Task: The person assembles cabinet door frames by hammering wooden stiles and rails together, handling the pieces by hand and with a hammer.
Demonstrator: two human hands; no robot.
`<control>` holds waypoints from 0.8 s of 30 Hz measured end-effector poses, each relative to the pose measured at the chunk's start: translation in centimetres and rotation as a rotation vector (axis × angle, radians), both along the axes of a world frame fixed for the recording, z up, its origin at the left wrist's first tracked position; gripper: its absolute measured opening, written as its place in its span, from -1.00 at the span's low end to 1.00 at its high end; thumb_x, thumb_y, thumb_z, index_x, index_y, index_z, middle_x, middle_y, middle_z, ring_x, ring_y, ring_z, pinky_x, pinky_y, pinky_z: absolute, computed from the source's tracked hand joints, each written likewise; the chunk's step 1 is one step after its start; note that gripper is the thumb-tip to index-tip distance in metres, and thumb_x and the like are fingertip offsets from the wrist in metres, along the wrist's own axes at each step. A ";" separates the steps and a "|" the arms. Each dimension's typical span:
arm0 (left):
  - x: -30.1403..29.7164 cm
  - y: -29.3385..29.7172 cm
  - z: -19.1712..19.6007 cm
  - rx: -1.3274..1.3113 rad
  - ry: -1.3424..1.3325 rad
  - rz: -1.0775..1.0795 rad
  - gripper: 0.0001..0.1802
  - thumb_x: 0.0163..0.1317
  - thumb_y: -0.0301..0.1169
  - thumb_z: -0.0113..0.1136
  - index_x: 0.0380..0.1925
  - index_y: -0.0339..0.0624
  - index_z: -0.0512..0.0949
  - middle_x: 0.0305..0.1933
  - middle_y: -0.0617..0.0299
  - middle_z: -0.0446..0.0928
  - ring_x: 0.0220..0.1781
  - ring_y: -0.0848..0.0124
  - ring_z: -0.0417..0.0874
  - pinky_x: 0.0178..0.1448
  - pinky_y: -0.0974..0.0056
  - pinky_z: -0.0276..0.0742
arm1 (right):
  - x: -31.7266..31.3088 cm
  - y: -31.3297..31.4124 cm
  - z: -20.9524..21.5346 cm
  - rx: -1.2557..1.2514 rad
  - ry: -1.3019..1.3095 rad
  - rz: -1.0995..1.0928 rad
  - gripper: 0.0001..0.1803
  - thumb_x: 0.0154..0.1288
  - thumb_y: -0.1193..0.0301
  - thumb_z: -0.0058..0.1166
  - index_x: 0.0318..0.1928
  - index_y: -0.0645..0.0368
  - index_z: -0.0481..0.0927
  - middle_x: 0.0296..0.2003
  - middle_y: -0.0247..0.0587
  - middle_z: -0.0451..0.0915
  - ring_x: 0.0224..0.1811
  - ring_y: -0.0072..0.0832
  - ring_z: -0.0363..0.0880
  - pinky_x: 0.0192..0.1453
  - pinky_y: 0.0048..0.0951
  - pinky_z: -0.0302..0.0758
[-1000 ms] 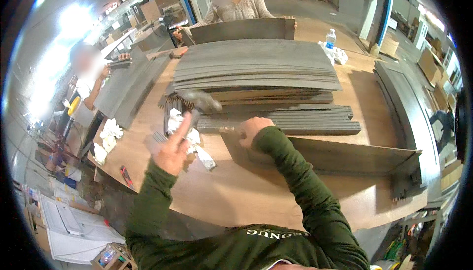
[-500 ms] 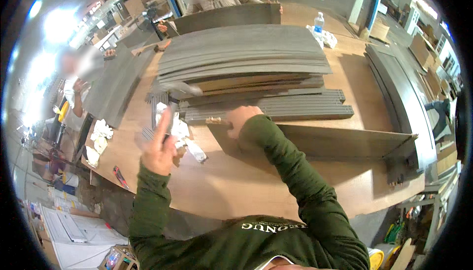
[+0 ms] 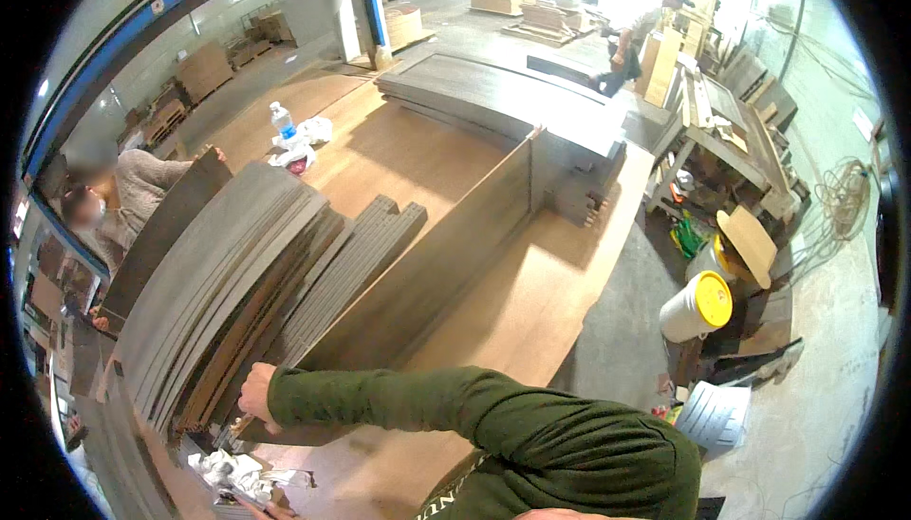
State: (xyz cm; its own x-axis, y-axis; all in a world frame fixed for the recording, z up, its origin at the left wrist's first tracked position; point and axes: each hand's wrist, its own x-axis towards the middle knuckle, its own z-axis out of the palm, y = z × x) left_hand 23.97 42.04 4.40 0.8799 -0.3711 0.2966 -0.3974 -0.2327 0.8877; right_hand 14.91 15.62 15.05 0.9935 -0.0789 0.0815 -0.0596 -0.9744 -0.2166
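My right hand (image 3: 256,397), in a dark green sleeve, reaches left across the wooden workbench (image 3: 531,302). Its fingers are curled on the near end of a long dark board (image 3: 427,264) that stands on edge along the bench. Just left of that hand lies a stack of grey and brown boards (image 3: 228,273), with grooved strips (image 3: 351,264) beside it. My left hand is out of the picture. The hammer it held is not visible either.
A person (image 3: 114,207) at the far left holds a dark panel (image 3: 161,231) upright. A water bottle (image 3: 283,123) and white rags (image 3: 232,473) lie on the bench. A second board stack (image 3: 503,93) sits at the far end. A yellow-lidded white bucket (image 3: 697,306) stands on the floor at right, and another person (image 3: 645,27) works far off.
The view has swung to the right, along the bench and onto the floor. My left hand and the hammer have left the picture. My right hand stays at the board's end.
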 end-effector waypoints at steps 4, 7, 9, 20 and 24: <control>7.2 8.2 -5.4 0.713 -0.976 0.060 -0.48 0.28 -0.26 -0.15 0.23 -0.10 0.15 -0.33 0.04 0.39 -0.62 0.47 0.39 -0.60 0.38 0.32 | -4.7 -0.8 2.2 0.002 0.219 -0.073 -0.70 -0.09 0.14 0.12 -0.37 0.06 0.59 -0.39 -0.25 0.59 -0.24 -0.35 0.56 -0.05 -0.16 0.33; 4.7 3.7 0.6 0.352 -0.381 -0.126 -0.56 0.24 -0.33 -0.11 0.07 -0.38 0.30 0.04 -0.07 0.39 0.06 0.14 0.42 0.14 0.20 0.27 | -14.8 -5.2 4.5 0.124 0.333 -0.364 -0.53 0.00 -0.04 0.02 -0.43 0.15 0.60 -0.45 -0.06 0.57 -0.33 -0.19 0.54 -0.27 -0.21 0.46; 5.7 2.9 1.1 0.364 -0.348 -0.085 -0.60 0.21 -0.34 -0.07 0.01 -0.34 0.37 0.02 -0.03 0.42 0.02 0.19 0.45 0.09 0.21 0.34 | -19.2 -6.5 3.4 0.035 0.239 -0.669 -0.45 -0.13 -0.17 0.09 -0.62 0.13 0.55 -0.62 -0.17 0.51 -0.42 -0.27 0.52 -0.26 -0.23 0.45; 8.0 -16.0 -6.4 0.498 -0.783 -0.330 -0.69 -0.12 -0.29 0.23 -0.32 -0.14 0.51 -0.27 0.12 0.42 -0.20 0.14 0.44 -0.12 0.12 0.40 | -26.1 -4.0 -2.0 -0.281 -0.604 -0.636 -0.34 -0.13 -0.31 -0.03 -0.77 0.06 0.34 -0.73 -0.34 0.34 -0.56 -0.34 0.36 -0.19 -0.28 0.27; 8.5 -17.1 -10.0 0.799 -0.829 -0.456 -0.66 -0.17 -0.12 0.26 -0.65 -0.15 0.45 -0.63 0.14 0.39 -0.49 0.10 0.44 -0.26 0.06 0.35 | -26.8 -4.3 -1.7 -0.264 -0.587 -0.640 -0.41 -0.15 -0.24 0.06 -0.79 0.02 0.35 -0.73 -0.32 0.36 -0.54 -0.35 0.37 -0.23 -0.27 0.28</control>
State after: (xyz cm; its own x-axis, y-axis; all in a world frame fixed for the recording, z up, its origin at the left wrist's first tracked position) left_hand 32.48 24.89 -5.63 0.2778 -0.9271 0.2518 -0.9581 -0.2865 0.0022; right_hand -11.90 11.31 13.33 0.5592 -0.5082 0.6550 -0.5569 -0.8156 -0.1573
